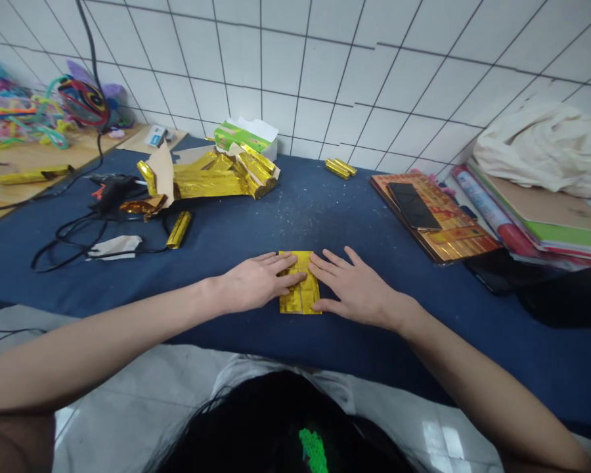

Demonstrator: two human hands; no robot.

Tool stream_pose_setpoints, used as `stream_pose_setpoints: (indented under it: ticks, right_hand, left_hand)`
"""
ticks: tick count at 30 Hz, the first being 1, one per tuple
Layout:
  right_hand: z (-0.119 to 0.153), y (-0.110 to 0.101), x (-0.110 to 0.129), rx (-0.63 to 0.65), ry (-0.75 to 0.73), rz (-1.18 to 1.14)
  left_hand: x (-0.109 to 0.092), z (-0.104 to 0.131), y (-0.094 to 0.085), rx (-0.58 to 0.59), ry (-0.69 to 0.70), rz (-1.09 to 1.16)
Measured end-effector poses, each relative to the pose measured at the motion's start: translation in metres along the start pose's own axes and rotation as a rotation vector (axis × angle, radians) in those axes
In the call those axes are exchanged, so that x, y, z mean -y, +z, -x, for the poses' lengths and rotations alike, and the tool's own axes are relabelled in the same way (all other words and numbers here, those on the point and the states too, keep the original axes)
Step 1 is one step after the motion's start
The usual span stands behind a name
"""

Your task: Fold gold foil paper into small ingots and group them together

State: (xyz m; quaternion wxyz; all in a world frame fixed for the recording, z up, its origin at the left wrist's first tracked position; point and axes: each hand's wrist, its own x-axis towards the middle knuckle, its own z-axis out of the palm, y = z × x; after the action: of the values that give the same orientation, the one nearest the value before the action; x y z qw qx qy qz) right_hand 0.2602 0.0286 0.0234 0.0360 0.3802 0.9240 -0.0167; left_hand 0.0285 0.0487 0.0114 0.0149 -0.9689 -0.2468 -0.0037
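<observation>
A small rectangle of folded gold foil paper (303,303) lies flat on the blue cloth near the table's front edge, a seam running down its middle. My left hand (256,282) rests on its left half, fingers stretched out over the foil. From the other side, my right hand (352,286) touches the right edge with spread fingers and thumb. Both palms face down and neither hand grips the foil. Part of the paper's upper half is hidden under the fingers.
Crumpled gold foil (211,177) lies at the back left beside a green tissue pack (241,135). A black glue gun (115,194) and its cable sit farther left. Small gold rolls (341,168) lie by the wall. At right, a phone (414,205) rests on a patterned board (453,223).
</observation>
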Motion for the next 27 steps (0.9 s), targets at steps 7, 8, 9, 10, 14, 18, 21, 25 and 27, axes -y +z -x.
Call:
stream_pose_setpoints:
  ticks: [7, 8, 9, 10, 14, 18, 21, 25, 27]
  right_hand:
    - [0.004, 0.0, -0.008, 0.049, 0.009, -0.139]
    - [0.004, 0.0, -0.008, 0.054, 0.015, -0.151]
    - [0.004, 0.0, -0.008, 0.06, 0.02, -0.158]
    - [0.004, 0.0, -0.008, 0.065, 0.026, -0.16]
    - [0.003, -0.003, -0.007, 0.091, 0.024, -0.141]
    - [0.005, -0.006, -0.006, 0.11, 0.016, -0.151]
    - [0.006, -0.009, -0.005, 0.134, 0.036, -0.204]
    - [0.007, -0.012, -0.003, 0.15, 0.055, -0.251]
    - [0.006, -0.013, -0.001, 0.147, 0.053, -0.265]
  left_hand:
    - [0.0, 0.008, 0.003, -0.051, -0.025, 0.045]
    - [0.001, 0.009, 0.003, -0.055, -0.033, 0.058]
    - [0.001, 0.011, 0.003, -0.057, -0.042, 0.069]
    - [0.002, 0.013, 0.003, -0.057, -0.05, 0.079]
    - [0.004, 0.017, 0.003, -0.041, -0.079, 0.117]
    - [0.003, 0.018, -0.005, -0.001, -0.087, 0.194]
    - [0.002, 0.019, -0.014, 0.053, -0.093, 0.269]
    - [0.0, 0.02, -0.018, 0.095, -0.11, 0.327]
    - [-0.002, 0.02, -0.017, 0.102, -0.114, 0.342]
